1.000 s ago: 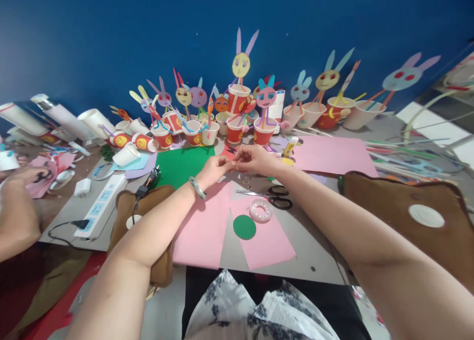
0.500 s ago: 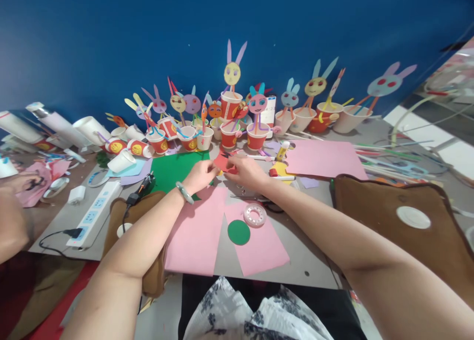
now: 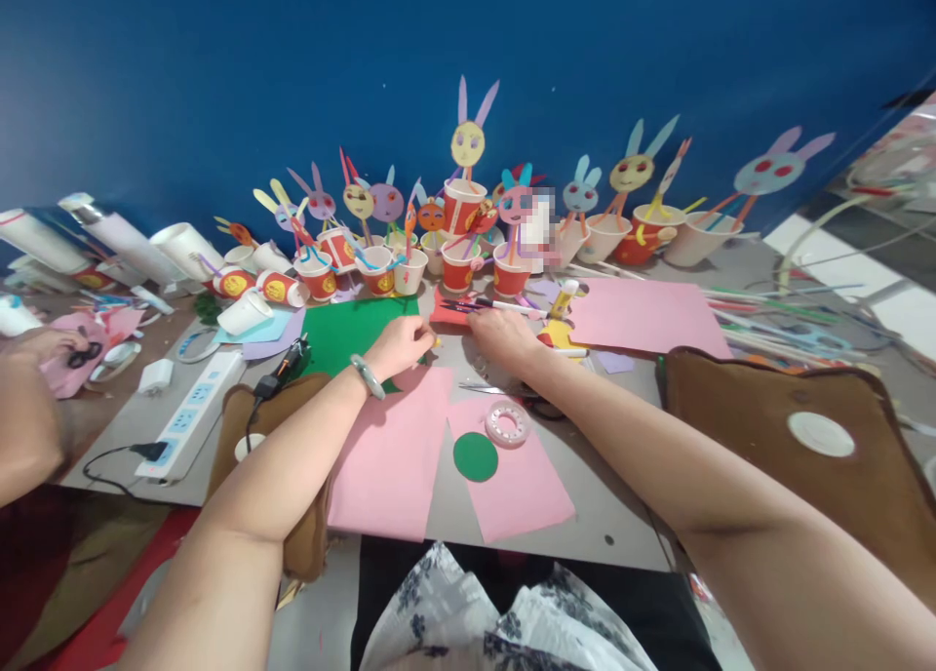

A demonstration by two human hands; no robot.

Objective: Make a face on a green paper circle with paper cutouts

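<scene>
My left hand [image 3: 405,345], with a bracelet at the wrist, hovers over the near edge of the green paper [image 3: 343,325]. Its fingers are curled together, and whatever they pinch is too small to make out. My right hand [image 3: 504,337] reaches to several dark pens [image 3: 462,305] lying over a piece of red paper [image 3: 446,312]. Its fingertips are at the pens but mostly hidden, so I cannot tell whether they grip one. Nearer me are scissors [image 3: 487,388], a pink tape roll [image 3: 507,424] and a green paper disc [image 3: 475,456] on pink paper [image 3: 512,505].
Paper cups [image 3: 464,208] with paper rabbit figures line the blue wall. A power strip [image 3: 194,413] stands left, with a co-worker's hand [image 3: 51,344] beyond. Pink paper [image 3: 643,315], coloured sticks [image 3: 790,335] and a brown cushion [image 3: 782,427] lie right.
The red paper that was between my hands now lies flat on the table. My hands have moved apart, the right one shifting slightly right beside the pens.
</scene>
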